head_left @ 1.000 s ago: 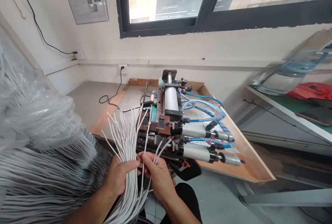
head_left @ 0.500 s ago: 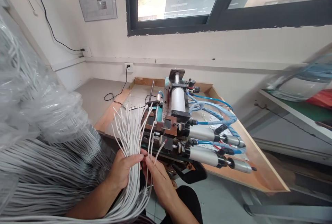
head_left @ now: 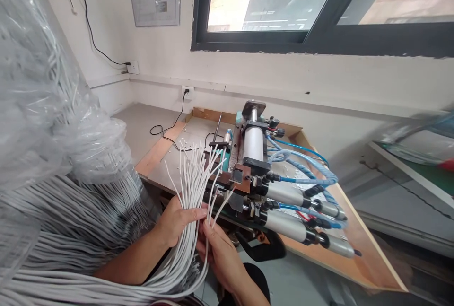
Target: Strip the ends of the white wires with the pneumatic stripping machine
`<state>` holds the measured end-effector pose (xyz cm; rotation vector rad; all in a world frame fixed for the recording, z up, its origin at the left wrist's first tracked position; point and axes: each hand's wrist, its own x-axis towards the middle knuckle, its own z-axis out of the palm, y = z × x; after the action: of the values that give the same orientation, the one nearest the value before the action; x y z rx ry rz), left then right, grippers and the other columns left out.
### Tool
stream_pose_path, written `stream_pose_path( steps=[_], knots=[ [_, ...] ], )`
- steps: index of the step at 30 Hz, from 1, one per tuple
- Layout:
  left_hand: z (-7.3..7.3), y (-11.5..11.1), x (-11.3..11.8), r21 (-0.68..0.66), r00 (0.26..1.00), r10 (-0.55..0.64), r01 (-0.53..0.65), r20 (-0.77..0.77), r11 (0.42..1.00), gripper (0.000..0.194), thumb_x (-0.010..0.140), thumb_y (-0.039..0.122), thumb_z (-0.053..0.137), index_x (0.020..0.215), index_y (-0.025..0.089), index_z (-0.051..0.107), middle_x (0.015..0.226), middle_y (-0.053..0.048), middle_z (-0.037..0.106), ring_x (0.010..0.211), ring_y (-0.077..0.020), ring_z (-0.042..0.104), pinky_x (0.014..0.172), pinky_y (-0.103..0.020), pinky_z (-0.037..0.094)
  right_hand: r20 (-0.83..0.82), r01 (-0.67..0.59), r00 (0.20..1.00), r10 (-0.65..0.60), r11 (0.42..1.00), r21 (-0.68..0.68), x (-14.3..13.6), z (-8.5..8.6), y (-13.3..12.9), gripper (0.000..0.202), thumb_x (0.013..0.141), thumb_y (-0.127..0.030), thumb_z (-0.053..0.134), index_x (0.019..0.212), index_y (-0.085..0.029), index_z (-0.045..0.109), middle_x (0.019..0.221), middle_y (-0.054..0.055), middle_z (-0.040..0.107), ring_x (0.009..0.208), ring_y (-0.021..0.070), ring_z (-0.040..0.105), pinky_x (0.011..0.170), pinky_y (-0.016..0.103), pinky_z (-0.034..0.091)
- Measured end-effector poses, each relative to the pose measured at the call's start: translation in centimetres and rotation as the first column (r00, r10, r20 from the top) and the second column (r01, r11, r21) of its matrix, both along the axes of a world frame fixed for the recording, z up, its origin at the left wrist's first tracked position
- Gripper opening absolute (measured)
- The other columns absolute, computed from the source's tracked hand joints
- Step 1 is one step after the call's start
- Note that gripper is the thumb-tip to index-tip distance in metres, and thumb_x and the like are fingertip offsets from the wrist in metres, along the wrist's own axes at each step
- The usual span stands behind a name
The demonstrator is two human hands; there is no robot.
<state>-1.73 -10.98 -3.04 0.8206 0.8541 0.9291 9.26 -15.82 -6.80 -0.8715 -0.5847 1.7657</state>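
A thick bundle of white cables [head_left: 191,187] fans upward in front of me, its cut ends loose at the top. My left hand [head_left: 179,221] is closed around the bundle, the thumb lying across its front. Just to the right, my right hand [head_left: 218,244] pinches a separate cable [head_left: 223,207] between thumb and fingers, close to the left thumb. That cable's tip leans right toward the machine. Close behind the cable ends stands a pneumatic machine [head_left: 241,178] with silver cylinders and brown metal blocks.
The machine sits in a shallow wooden tray [head_left: 376,254] scattered with small white offcuts. Blue air hoses [head_left: 319,169] curve along its right side. Plastic-wrapped cable bundles [head_left: 88,154] hang at left. A shelf [head_left: 418,169] juts out at right, and a window [head_left: 262,3] is above.
The view has swung left, so everything sits further right in the picture. Both hands stay close together on the cables; the separate cable at the right hand still leans toward the machine.
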Motion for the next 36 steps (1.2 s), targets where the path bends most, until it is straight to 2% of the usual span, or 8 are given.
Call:
stream_pose_path(
  steps=[5, 11, 17, 19, 21, 24, 30, 36],
  knots=[
    [0.4, 0.3, 0.0, 0.019, 0.997, 0.068, -0.068, 0.034, 0.997, 0.018, 0.053, 0.015, 0.072, 0.067, 0.013, 0.061, 0.058, 0.001, 0.060, 0.054, -0.0134, 0.055, 0.055, -0.025, 0.044, 0.054, -0.024, 0.998, 0.026, 0.999, -0.044, -0.6, 0.4, -0.4, 0.057, 0.065, -0.053, 0.064, 0.109, -0.018, 0.055, 0.054, -0.006, 0.035, 0.045, 0.0053, 0.026, 0.043, 0.019, 0.013],
    [0.1, 0.1, -0.4, -0.071, 0.993, 0.079, -0.073, 0.083, 0.995, 0.022, 0.057, 0.015, 0.067, 0.078, 0.014, 0.062, 0.052, 0.000, 0.060, 0.046, -0.0133, 0.054, 0.049, -0.025, 0.043, 0.195, 0.005, 0.981, -0.007, 1.000, 0.009, -0.5, -0.3, -0.9, 0.045, 0.070, -0.056, 0.056, 0.098, -0.021, 0.063, 0.055, -0.001, 0.048, 0.047, 0.0111, 0.038, 0.042, 0.022, 0.027],
    [0.1, -0.3, -0.4, -0.008, 0.998, 0.055, -0.055, 0.031, 0.998, 0.011, 0.056, 0.013, 0.068, 0.065, 0.012, 0.061, 0.055, 0.000, 0.061, 0.053, -0.0152, 0.058, 0.054, -0.026, 0.043, 0.232, -0.055, 0.972, 0.037, 0.996, 0.072, -0.4, -0.8, -1.2, 0.042, 0.075, -0.053, 0.052, 0.092, -0.017, 0.066, 0.055, 0.001, 0.052, 0.050, 0.0138, 0.044, 0.047, 0.026, 0.035],
    [0.3, -0.4, -0.5, 0.042, 0.998, 0.056, -0.056, -0.001, 0.998, 0.009, 0.057, 0.012, 0.067, 0.064, 0.012, 0.061, 0.053, 0.000, 0.060, 0.050, -0.0129, 0.054, 0.053, -0.025, 0.041, 0.259, 0.009, 0.965, -0.044, 0.991, 0.135, -0.1, -0.4, -1.0, 0.037, 0.075, -0.048, 0.055, 0.093, -0.017, 0.065, 0.062, 0.002, 0.056, 0.057, 0.0151, 0.048, 0.056, 0.028, 0.039],
    [0.4, -0.6, -0.5, 0.093, 0.998, 0.060, -0.056, -0.037, 0.994, 0.007, 0.058, 0.011, 0.065, 0.064, 0.012, 0.061, 0.054, 0.001, 0.059, 0.050, -0.0119, 0.052, 0.054, -0.024, 0.040, 0.298, 0.139, 0.934, -0.197, 0.969, 0.204, 0.5, 0.0, -0.6, 0.031, 0.074, -0.042, 0.060, 0.092, -0.018, 0.064, 0.068, 0.002, 0.058, 0.064, 0.0152, 0.049, 0.064, 0.028, 0.040],
    [0.4, -0.9, -0.6, 0.139, 0.994, 0.031, -0.016, -0.106, 0.990, 0.004, 0.060, 0.011, 0.064, 0.064, 0.011, 0.063, 0.055, 0.001, 0.058, 0.053, -0.0115, 0.051, 0.056, -0.024, 0.039, 0.346, 0.216, 0.888, -0.304, 0.938, 0.271, 1.7, 0.8, 0.0, 0.023, 0.074, -0.040, 0.060, 0.079, -0.018, 0.061, 0.065, 0.000, 0.056, 0.061, 0.0131, 0.048, 0.060, 0.025, 0.040],
    [0.1, -1.3, -0.7, 0.190, 0.982, -0.056, 0.091, -0.183, 0.977, 0.003, 0.063, 0.011, 0.061, 0.064, 0.011, 0.064, 0.055, 0.000, 0.057, 0.053, -0.0111, 0.049, 0.055, -0.023, 0.037, 0.510, -0.029, 0.848, -0.142, 0.949, 0.313, 2.7, 2.0, 0.4, 0.030, 0.079, -0.042, 0.051, 0.062, -0.017, 0.049, 0.051, -0.004, 0.046, 0.047, 0.0096, 0.040, 0.047, 0.022, 0.033],
    [-0.2, -1.5, -1.1, 0.120, 0.960, -0.207, 0.232, -0.188, 0.965, 0.007, 0.056, 0.013, 0.066, 0.063, 0.011, 0.065, 0.054, -0.002, 0.060, 0.049, -0.0124, 0.050, 0.051, -0.025, 0.039, 0.569, -0.200, 0.822, -0.004, 0.934, 0.296, 3.5, 1.9, -0.4, 0.034, 0.082, -0.039, 0.045, 0.056, -0.017, 0.046, 0.045, -0.005, 0.041, 0.044, 0.0087, 0.034, 0.047, 0.023, 0.027]
  ],
)
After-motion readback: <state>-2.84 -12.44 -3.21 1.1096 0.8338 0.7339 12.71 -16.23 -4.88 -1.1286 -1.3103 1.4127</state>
